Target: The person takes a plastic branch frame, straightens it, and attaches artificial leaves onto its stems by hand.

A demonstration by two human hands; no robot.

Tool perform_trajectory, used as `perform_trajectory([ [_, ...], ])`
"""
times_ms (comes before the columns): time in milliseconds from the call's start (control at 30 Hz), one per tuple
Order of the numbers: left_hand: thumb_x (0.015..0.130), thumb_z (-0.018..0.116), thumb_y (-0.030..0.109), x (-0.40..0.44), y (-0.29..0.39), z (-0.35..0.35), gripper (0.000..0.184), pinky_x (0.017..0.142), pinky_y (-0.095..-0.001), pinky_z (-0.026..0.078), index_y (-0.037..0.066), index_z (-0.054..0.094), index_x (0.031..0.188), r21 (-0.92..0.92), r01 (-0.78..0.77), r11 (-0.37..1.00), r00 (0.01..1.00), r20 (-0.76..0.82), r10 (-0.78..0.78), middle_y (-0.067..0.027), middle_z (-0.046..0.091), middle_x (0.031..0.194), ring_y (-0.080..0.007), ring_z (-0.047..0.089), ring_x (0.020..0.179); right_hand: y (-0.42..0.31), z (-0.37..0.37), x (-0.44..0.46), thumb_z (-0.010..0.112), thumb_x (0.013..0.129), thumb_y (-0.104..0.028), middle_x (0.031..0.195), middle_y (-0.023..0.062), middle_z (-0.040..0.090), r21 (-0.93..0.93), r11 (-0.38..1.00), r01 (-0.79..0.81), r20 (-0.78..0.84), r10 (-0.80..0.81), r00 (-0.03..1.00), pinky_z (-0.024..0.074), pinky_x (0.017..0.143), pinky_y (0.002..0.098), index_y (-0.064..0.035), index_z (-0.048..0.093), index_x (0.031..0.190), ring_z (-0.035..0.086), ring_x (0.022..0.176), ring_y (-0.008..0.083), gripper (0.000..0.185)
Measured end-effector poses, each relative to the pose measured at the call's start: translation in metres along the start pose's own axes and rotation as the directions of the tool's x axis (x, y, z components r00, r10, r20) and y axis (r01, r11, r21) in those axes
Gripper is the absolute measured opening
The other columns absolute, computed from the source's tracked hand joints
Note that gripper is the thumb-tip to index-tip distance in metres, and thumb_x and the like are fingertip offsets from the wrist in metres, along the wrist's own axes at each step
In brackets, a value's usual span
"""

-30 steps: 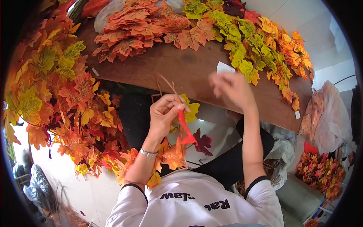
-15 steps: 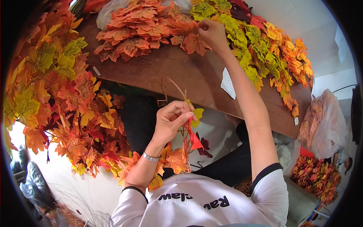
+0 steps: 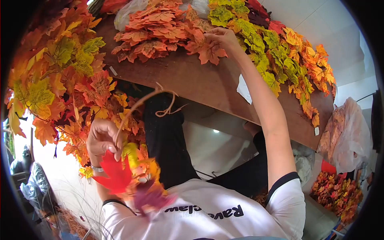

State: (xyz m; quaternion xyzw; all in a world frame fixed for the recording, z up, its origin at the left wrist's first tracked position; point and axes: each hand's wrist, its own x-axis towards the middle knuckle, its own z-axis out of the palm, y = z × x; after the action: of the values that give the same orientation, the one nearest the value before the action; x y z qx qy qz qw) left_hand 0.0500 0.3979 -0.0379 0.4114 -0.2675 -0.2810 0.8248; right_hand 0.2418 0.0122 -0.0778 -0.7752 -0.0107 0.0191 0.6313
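My left hand point(image 3: 105, 138) is closed in a pinch around the brown stem of an artificial maple leaf vine point(image 3: 138, 103). The stem's bare curly end arches up to the right. Below the fingers hang a red leaf point(image 3: 115, 174), yellow and orange leaves, and a dark purple leaf point(image 3: 150, 198) blurred by motion. My right hand point(image 3: 224, 40) reaches over the table, its thumb and fingers pinched at an orange leaf point(image 3: 210, 52) at the edge of the orange leaf pile point(image 3: 154, 30). The fingertips are partly hidden.
On the brown table point(image 3: 180, 76) lie yellow-green leaves point(image 3: 262, 44) and orange-yellow leaves point(image 3: 308, 60). A mass of autumn leaves point(image 3: 60, 88) hangs at the left. A white paper scrap point(image 3: 243, 89) sits near the table edge. A plastic bag point(image 3: 348, 136) stands at the right.
My left hand has swung left and slightly down, carrying the leaf vine with it. My right hand has shifted slightly down, still at the orange leaves.
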Motion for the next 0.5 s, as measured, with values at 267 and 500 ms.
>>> perform_trajectory([
  [267,0.08,0.062,0.005,0.046,-0.098,0.037,0.012,0.053,-0.0192,0.044,-0.002,0.057,0.087,0.222,0.675,0.704,0.682,0.178,-0.71,-0.008,0.062,0.074,-0.0085,0.055,0.057,-0.039,-0.031,-0.02,0.061,0.08,-0.01,0.073,0.0075,0.063,0.004,0.97,0.242,-0.003,-0.242,0.97,0.051,0.06,0.0245,0.0032,0.062,0.096,0.062,0.067,0.0135,0.021],
  [500,0.081,0.06,0.006,0.084,-0.131,0.071,0.011,0.054,-0.0187,0.044,0.001,0.053,0.088,0.006,0.398,0.917,0.916,0.05,-0.398,-0.0064,0.061,0.073,-0.0067,0.054,0.058,-0.052,-0.07,-0.017,0.066,0.075,-0.015,0.068,0.0035,0.063,-0.118,0.95,0.289,-0.172,-0.306,0.936,0.0472,0.05,0.0224,-0.0004,0.068,0.085,0.058,0.056,0.0083,0.018],
])
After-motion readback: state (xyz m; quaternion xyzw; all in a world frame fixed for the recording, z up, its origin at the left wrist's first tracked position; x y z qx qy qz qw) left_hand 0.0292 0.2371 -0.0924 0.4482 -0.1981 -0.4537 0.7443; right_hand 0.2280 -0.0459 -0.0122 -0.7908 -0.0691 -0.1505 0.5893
